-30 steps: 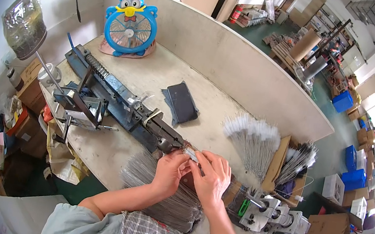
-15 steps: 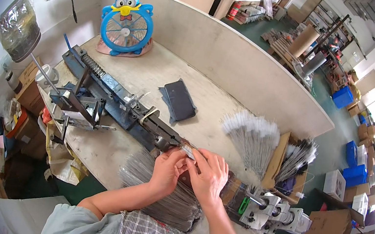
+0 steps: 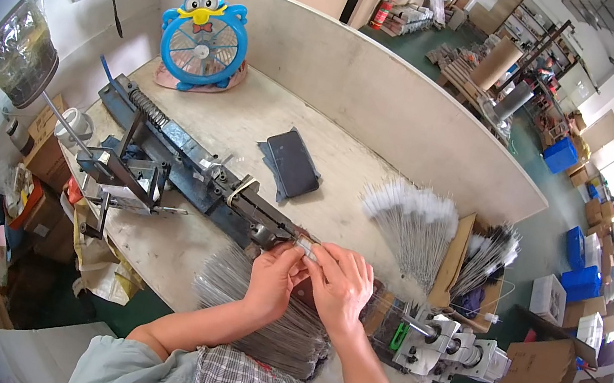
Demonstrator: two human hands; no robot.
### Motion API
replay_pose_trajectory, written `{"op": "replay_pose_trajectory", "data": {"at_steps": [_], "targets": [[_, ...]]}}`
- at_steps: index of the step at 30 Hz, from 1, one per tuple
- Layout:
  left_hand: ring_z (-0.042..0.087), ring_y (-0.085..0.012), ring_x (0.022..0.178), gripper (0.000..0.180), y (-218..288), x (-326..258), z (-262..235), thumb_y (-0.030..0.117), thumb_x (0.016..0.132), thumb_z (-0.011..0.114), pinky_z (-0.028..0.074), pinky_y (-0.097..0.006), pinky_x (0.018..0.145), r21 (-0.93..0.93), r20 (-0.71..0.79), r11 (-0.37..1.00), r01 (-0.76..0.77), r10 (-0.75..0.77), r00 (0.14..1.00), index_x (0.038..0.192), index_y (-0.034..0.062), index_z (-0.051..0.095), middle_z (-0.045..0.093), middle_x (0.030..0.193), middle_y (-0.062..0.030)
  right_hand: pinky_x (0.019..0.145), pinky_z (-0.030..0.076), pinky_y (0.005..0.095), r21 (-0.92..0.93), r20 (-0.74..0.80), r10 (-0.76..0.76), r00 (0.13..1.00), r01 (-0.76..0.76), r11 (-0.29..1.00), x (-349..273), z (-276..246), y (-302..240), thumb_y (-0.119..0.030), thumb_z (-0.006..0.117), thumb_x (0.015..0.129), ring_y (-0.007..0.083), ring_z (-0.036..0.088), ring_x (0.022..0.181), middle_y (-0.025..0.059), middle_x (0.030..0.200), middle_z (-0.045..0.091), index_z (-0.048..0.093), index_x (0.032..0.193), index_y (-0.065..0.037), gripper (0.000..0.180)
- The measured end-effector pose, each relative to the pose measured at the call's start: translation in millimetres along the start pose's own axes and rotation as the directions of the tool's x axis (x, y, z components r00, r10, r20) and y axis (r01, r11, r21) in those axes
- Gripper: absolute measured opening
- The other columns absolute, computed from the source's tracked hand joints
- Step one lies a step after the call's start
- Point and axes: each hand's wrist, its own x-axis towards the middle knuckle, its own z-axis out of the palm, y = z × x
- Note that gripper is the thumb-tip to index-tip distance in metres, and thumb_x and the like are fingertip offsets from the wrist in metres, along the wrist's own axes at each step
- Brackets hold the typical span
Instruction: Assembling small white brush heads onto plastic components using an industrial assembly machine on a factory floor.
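Note:
My left hand (image 3: 275, 277) and my right hand (image 3: 342, 280) meet at the near end of a long dark metal machine (image 3: 189, 168) that lies across the workbench (image 3: 238, 119). Both hands pinch a thin wire piece (image 3: 307, 248) at the machine's tip, fingers closed on it. Under my wrists lies a heap of thin grey wires (image 3: 259, 309). To the right of my hands, a fan of finished white-tipped brushes (image 3: 416, 219) is spread on the bench.
A blue bird-shaped fan (image 3: 202, 40) stands at the far left corner. A dark phone in a case (image 3: 291, 163) lies mid-bench. A motor unit (image 3: 447, 346) sits right of my hands, with a cardboard tray of more brushes (image 3: 486, 262). Boxes and blue crates crowd the floor at the right.
My hands stay at the machine's tip, with only small finger shifts on the wire piece. The view has tilted slightly.

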Motion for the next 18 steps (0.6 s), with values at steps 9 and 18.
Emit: {"op": "replay_pose_trajectory", "data": {"at_steps": [9, 18], "targets": [[0.059, -0.0198, 0.095, 0.042, 6.8, -7.6, -5.5, 0.037, 0.099, 0.035, 0.047, -0.035, 0.087, -0.028, 0.033, 0.999, 0.041, -0.040, 0.999, 0.111, 0.0008, 0.050, 0.059, 0.104, -0.0114, 0.074, 0.041, 0.0370, -0.068, 0.181, 0.039, 0.983, -0.027, 0.997, -8.5, -20.9, 6.2, -0.014, 0.069, 0.072, 0.0218, 0.054, 0.084, 0.0006, 0.074, 0.058, 0.066, 0.079, -0.010, 0.009], [0.055, -0.0205, 0.107, 0.056, 11.9, -13.7, -0.9, 0.048, 0.099, 0.028, 0.044, -0.034, 0.092, 0.209, 0.077, 0.976, 0.061, -0.079, 0.994, 0.126, 0.0012, 0.042, 0.053, 0.121, -0.0126, 0.072, 0.043, 0.0368, -0.020, 0.158, 0.010, 0.987, -0.007, 1.000, -8.1, -27.4, 10.0, -0.013, 0.069, 0.073, 0.0226, 0.055, 0.081, 0.0029, 0.073, 0.060, 0.066, 0.080, -0.007, 0.009]]}}
